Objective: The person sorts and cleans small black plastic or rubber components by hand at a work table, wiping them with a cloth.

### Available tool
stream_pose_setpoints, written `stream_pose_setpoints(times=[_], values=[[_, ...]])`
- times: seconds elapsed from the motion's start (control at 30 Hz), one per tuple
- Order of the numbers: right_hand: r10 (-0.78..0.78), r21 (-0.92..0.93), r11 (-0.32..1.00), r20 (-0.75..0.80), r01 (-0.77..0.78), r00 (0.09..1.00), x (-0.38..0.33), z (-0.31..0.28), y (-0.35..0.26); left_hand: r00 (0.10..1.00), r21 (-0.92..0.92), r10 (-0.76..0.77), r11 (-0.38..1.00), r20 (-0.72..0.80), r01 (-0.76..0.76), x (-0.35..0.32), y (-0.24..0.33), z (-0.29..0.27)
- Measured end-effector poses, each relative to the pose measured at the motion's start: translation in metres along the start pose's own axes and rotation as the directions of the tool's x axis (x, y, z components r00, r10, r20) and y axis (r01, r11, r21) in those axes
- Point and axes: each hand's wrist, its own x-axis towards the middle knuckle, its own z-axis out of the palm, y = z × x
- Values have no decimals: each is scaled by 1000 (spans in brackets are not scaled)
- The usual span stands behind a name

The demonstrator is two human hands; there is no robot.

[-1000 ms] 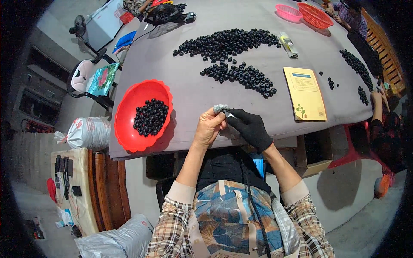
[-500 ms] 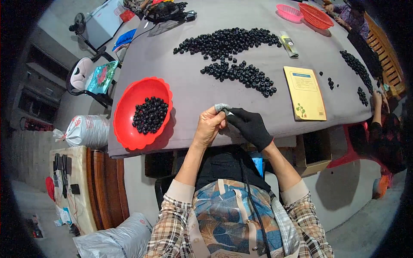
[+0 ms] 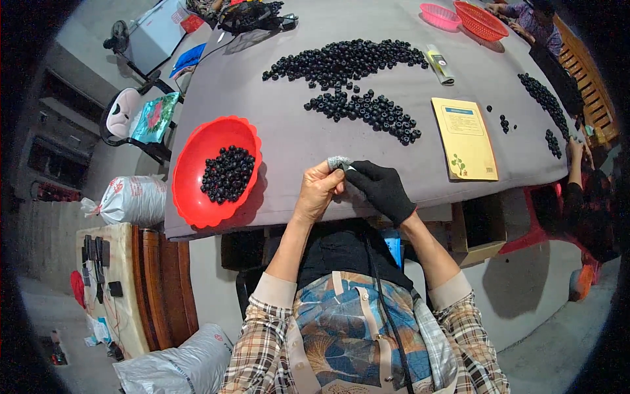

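My left hand (image 3: 319,190) is bare and my right hand (image 3: 382,190) wears a black glove. Both meet over the near edge of the grey table (image 3: 289,141), pinching a small grey-white piece (image 3: 338,161) between their fingertips. What the piece is I cannot make out. To the left stands a red bowl (image 3: 190,190) holding several small black round parts (image 3: 227,173). Farther back on the table lie two long heaps of the same black parts (image 3: 348,62).
A yellow booklet (image 3: 464,138) lies to the right of my hands. Pink and red baskets (image 3: 478,18) stand at the far end, where another person sits. A second person's hand (image 3: 573,150) is at the right edge. White sacks (image 3: 134,199) and a chair (image 3: 141,118) stand left.
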Motion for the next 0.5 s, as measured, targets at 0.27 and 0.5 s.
stream_pose_setpoints(times=[0.27, 0.5], values=[[98, 197, 974, 57, -107, 994, -1, -4, -5, 1000, -142, 13, 990, 5, -12, 4, -1, -3], [68, 242, 968, 17, -70, 998, -1, -2, -2, 999, -168, 17, 986, 46, -9, 6, -4, -5]])
